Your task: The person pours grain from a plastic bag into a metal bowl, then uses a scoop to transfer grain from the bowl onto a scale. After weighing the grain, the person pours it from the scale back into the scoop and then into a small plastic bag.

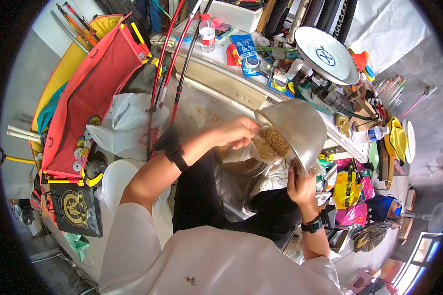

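My right hand (pixel 301 186) grips the lower rim of a large metal bowl (pixel 300 129), which is tilted on its side with its opening toward the left. Tan grain-like pellets (pixel 272 144) lie at the bowl's mouth and in a clear plastic bag (pixel 261 158) under it. At the bag's upper left edge, my left hand (pixel 238 132) is closed on the clear plastic. More pellets show lower in the bag, between my knees. A black band is on each wrist.
A cluttered white table (pixel 221 61) stands ahead, with a water bottle (pixel 207 33) and an enamel basin (pixel 327 55). Fishing rods (pixel 178 83) rise at the left, near a red bag (pixel 91 98) and a white bucket (pixel 118 179). Colourful packets (pixel 347 189) lie at the right.
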`<state>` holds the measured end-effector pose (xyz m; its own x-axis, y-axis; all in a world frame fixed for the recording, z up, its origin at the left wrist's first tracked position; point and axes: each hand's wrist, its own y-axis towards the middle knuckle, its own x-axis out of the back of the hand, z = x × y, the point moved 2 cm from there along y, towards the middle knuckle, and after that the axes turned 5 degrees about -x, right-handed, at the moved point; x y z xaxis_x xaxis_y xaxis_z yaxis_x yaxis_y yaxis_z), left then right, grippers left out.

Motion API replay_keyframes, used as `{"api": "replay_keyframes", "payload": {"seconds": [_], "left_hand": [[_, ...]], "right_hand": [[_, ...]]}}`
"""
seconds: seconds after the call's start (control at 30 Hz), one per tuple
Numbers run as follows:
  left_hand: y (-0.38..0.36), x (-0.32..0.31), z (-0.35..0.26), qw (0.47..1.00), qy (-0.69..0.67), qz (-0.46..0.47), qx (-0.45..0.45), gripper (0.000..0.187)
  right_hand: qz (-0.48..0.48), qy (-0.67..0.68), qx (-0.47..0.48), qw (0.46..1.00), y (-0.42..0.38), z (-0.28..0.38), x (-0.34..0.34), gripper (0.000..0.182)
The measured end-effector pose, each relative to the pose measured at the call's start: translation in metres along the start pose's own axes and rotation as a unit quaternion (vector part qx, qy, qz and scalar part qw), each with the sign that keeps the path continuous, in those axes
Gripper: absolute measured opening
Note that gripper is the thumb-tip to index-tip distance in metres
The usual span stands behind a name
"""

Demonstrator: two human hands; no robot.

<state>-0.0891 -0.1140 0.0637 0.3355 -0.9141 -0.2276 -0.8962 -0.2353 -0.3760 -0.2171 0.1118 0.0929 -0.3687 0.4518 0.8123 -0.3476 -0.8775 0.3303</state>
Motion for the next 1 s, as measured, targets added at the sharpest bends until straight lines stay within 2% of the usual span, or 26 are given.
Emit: {"api": "replay_keyframes", "payload": {"seconds": [0.13, 0.27, 0.33, 0.47, 0.57, 0.63, 0.67, 0.7, 0.77, 0.8, 0.87, 0.9, 0.97, 1.0], "left_hand": [[0.001, -0.001, 0.001, 0.999, -0.035, 0.035, -0.011, 0.011], [-0.003, -0.002, -0.002, 1.000, -0.011, 0.022, 0.007, 0.010], [-0.005, -0.002, -0.005, 1.000, -0.006, 0.020, 0.023, 0.030], [-0.007, -0.003, -0.006, 1.000, -0.018, 0.012, 0.007, 0.030], [-0.001, 0.001, 0.000, 0.999, -0.002, 0.038, -0.016, 0.033], [0.001, 0.001, 0.004, 0.999, 0.008, 0.044, -0.007, 0.032], [0.002, 0.001, 0.006, 0.999, 0.008, 0.046, -0.006, 0.032], [0.004, 0.001, 0.008, 0.998, 0.037, 0.042, 0.000, 0.035], [0.007, -0.001, 0.011, 0.997, 0.068, 0.041, 0.006, 0.038], [0.008, -0.002, 0.013, 0.996, 0.088, 0.030, 0.016, 0.038], [0.012, -0.005, 0.017, 0.993, 0.113, 0.023, 0.026, 0.037], [0.015, -0.005, 0.022, 0.991, 0.133, -0.001, 0.024, 0.037], [0.024, -0.002, 0.032, 0.988, 0.153, -0.023, 0.026, 0.038], [0.030, -0.001, 0.039, 0.985, 0.166, -0.037, 0.031, 0.038]], "right_hand": [[-0.012, -0.004, 0.008, 1.000, 0.000, -0.001, -0.001, 0.013], [-0.007, -0.005, 0.032, 0.999, -0.003, -0.001, -0.003, 0.013], [0.004, 0.004, 0.008, 1.000, -0.007, -0.006, -0.009, 0.013], [0.013, -0.001, 0.015, 1.000, -0.008, -0.005, -0.011, 0.013], [-0.004, 0.013, 0.022, 1.000, -0.007, -0.001, -0.012, 0.013], [-0.044, 0.109, -0.036, 0.992, -0.004, 0.004, -0.012, 0.012], [-0.031, 0.211, -0.164, 0.963, -0.015, -0.011, -0.026, 0.011], [-0.059, 0.270, -0.216, 0.936, -0.016, -0.014, -0.031, 0.006], [-0.077, 0.379, -0.313, 0.867, -0.014, -0.017, -0.038, 0.008], [-0.081, 0.379, -0.316, 0.866, -0.014, -0.020, -0.038, 0.008], [0.012, 0.304, -0.354, 0.884, -0.014, -0.028, -0.042, 0.011], [0.008, 0.305, -0.354, 0.884, -0.013, -0.029, -0.043, 0.011], [-0.085, 0.443, -0.360, 0.817, -0.016, -0.031, -0.044, 0.011], [-0.083, 0.447, -0.341, 0.823, -0.015, -0.034, -0.040, 0.011]]}}
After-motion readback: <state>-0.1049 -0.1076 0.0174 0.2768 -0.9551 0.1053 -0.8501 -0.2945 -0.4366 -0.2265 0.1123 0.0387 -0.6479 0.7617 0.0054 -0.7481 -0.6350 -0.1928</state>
